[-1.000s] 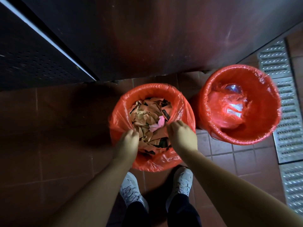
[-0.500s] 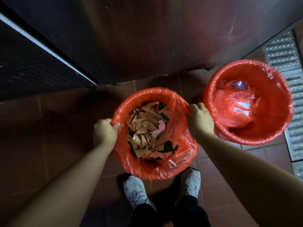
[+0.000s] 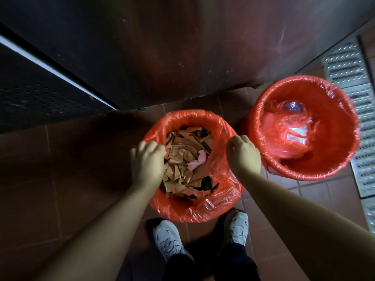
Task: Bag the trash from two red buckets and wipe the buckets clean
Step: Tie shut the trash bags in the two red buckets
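Red liner point(image 3: 205, 207) gripped by left hand point(image 3: 147, 162) and right hand point(image 3: 244, 155).

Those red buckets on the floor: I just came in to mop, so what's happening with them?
A person stands over the nearer red bucket lined with a red plastic bag, which is full of crumpled brown paper trash. The left hand and right hand are at opposite sides of its rim, on the liner's edge; how firm each grip is isn't clear. The second lined red bucket, beside it, holds clear plastic wrap and is untouched.
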`<action>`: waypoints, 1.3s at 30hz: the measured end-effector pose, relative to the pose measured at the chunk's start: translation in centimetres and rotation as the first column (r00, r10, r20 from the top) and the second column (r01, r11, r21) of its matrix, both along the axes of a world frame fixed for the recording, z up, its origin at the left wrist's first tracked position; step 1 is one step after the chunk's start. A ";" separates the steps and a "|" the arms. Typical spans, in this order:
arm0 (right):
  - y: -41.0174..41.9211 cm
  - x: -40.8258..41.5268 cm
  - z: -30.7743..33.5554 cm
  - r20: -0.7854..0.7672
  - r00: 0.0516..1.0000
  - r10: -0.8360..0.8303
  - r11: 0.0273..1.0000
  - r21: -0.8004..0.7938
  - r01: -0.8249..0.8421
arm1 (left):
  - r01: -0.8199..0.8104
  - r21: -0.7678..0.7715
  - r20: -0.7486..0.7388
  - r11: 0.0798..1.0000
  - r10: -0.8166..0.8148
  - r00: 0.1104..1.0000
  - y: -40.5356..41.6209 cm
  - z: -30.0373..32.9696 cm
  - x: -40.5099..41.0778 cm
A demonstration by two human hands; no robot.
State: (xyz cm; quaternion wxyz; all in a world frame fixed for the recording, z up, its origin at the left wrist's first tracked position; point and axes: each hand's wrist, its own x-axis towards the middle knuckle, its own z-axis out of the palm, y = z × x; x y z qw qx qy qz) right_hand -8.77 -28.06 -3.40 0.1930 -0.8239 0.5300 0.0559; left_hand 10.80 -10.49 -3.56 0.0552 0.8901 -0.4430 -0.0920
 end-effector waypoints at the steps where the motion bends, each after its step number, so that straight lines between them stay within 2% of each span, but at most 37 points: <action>1: 0.5 -0.5 0.1 -0.003 1.000 0.012 1.000 -0.002 -0.012 | 0.095 0.020 0.032 0.995 -0.096 0.995 0.1 0.0 -0.5; 3: 1.3 -1.4 0.2 0.008 1.000 0.024 1.000 -0.005 -0.024 | 0.222 0.064 0.062 0.973 -0.226 0.972 0.4 0.2 -1.2; 6: 2.2 -2.7 0.4 0.055 0.998 -0.006 1.000 0.001 0.006 | 0.290 0.151 0.074 0.945 -0.303 0.950 1.1 0.7 -1.8; 9: 3.4 -4.5 0.5 0.138 0.984 -0.112 0.994 0.025 0.110 | 0.235 0.168 0.088 0.957 -0.252 0.964 1.3 1.3 -1.9; 11: 4.7 -6.3 0.5 0.170 0.962 -0.215 0.975 0.092 0.202 | 0.192 0.098 0.087 0.977 -0.200 0.976 1.2 1.8 -1.4; 15: 6.8 -9.8 0.3 0.077 0.932 -0.354 0.901 0.297 0.317 | 0.015 -0.013 0.085 1.000 -0.014 0.996 0.6 3.0 -0.1; 18: 7.3 -11.0 0.3 0.036 0.870 -0.491 0.782 0.460 0.422 | -0.140 0.067 -0.044 0.988 0.143 0.989 -0.2 3.1 0.8; 20: 7.3 -11.1 0.0 0.023 0.809 -0.587 0.645 0.617 0.450 | -0.229 0.149 -0.167 0.962 0.253 0.953 -0.7 3.0 1.3; 22: 7.2 -10.9 -0.5 0.021 0.714 -0.700 0.485 0.748 0.453 | -0.292 0.132 -0.219 0.947 0.315 0.923 -1.0 3.1 1.6; 23: 7.1 -10.7 -0.7 0.019 0.691 -0.723 0.460 0.759 0.461 | -0.298 0.093 -0.230 0.950 0.312 0.922 -1.1 3.3 1.6; 27: 6.8 -10.6 -1.1 -0.001 0.684 -0.729 0.514 0.659 0.549 | -0.272 -0.102 -0.333 0.957 0.225 0.916 -1.3 4.7 0.8; 32: 5.6 -10.1 -0.3 -0.046 0.722 -0.691 0.593 0.534 0.602 | -0.244 -0.213 -0.409 0.946 0.140 0.902 -1.9 6.4 -0.3; 36: 4.8 -8.6 0.4 0.050 0.733 -0.678 0.634 0.543 0.550 | -0.194 -0.300 -0.421 0.934 0.053 0.906 -2.0 7.8 -1.8; 39: 4.3 -8.0 0.4 0.026 0.779 -0.626 0.669 0.532 0.520 | -0.105 -0.363 -0.380 0.926 -0.045 0.924 -1.2 8.5 -3.2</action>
